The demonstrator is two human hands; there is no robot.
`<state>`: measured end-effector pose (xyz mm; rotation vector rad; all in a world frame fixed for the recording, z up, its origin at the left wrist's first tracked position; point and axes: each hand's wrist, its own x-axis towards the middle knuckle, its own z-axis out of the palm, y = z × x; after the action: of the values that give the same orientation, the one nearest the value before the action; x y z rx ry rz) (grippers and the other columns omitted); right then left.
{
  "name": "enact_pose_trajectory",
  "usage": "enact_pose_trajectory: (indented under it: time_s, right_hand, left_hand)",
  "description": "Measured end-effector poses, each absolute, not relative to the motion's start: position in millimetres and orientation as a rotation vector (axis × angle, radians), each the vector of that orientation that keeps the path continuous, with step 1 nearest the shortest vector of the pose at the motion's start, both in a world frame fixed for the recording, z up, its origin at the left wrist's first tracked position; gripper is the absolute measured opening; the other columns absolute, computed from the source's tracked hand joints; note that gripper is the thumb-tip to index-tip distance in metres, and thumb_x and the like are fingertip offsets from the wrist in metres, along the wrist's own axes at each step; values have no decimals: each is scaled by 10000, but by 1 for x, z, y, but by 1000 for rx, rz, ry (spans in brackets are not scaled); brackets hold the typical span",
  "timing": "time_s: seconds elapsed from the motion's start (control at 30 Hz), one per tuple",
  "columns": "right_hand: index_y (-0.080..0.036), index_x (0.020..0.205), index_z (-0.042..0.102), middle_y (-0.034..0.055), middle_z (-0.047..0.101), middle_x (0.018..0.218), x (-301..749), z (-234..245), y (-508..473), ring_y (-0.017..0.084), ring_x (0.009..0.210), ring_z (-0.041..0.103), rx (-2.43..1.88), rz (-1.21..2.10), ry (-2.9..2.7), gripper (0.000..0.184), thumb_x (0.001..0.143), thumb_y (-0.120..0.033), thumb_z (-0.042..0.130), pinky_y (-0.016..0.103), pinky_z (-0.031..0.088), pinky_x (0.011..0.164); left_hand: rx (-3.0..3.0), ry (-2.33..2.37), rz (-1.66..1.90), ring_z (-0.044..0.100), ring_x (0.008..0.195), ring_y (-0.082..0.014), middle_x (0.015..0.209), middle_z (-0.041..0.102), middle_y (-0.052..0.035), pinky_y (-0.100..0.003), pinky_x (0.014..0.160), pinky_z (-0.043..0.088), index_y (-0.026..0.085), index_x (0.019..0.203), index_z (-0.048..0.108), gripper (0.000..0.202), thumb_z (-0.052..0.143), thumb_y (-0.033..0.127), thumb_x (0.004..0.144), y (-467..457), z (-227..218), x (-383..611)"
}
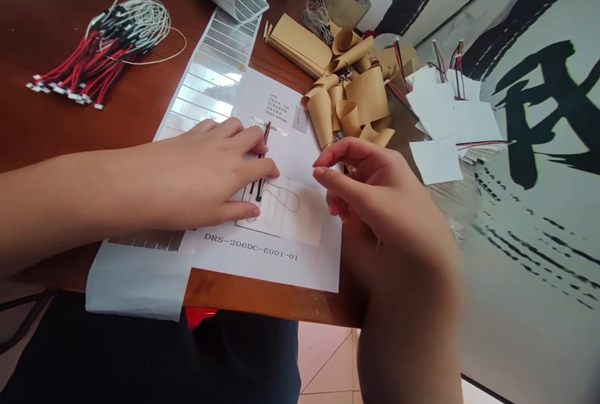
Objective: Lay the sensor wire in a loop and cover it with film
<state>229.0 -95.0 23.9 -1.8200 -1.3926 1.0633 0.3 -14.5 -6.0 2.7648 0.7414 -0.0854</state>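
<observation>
while left hand (229, 163) splays palm-down over sheet (319, 269), right hand (379, 185) curls nearby

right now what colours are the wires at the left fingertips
The wires are red and black, best seen in the head view.

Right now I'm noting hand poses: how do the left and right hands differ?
The left hand lies palm down over the sheet; the right hand is held at the sheet's right side. The left hand's fingers are spread, while the right hand's thumb and forefinger tips are nearly together. The left hand has fingers across the wires; whether the right hand holds anything is unclear. Both are bare.
</observation>
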Motion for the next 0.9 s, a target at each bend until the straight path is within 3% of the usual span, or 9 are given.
enact_pose_trajectory:
  time_s: [0.17,0.33,0.63,0.9]
  right_hand:
    - [-198,860,691,1,675,915,226,25,-96,47,451,539,-1837,1219,-1594,53,844,-238,720,223,400,380]
    - [-200,909,585,-15,672,984,218,16,-94,52,445,573,-1878,1107,-1659,120,826,-136,643,255,438,433]
    - [-207,867,538,-5,670,832,206,4,-95,144,677,588,-1900,685,-1976,192,798,-48,621,278,423,611]
    - [-201,843,534,-9,663,795,203,5,-95,131,638,549,-1913,623,-2004,183,805,-48,627,270,396,610]
  left_hand:
    - [2772,731,-69,491,1215,-368,1389,543,-107,-551,1060,389,340,1431,614,584,501,588,915,-13,-8,0]
    - [2779,735,-91,489,1230,-378,1390,537,-114,-565,1063,389,344,1448,599,583,503,576,921,-13,-7,1]
    - [2793,789,-163,483,1256,-382,1426,522,-114,-561,1065,396,348,1451,602,572,525,567,928,-16,-2,3]
    - [2786,784,-178,488,1250,-371,1436,528,-113,-554,1071,393,338,1461,597,577,536,557,932,-17,-1,3]
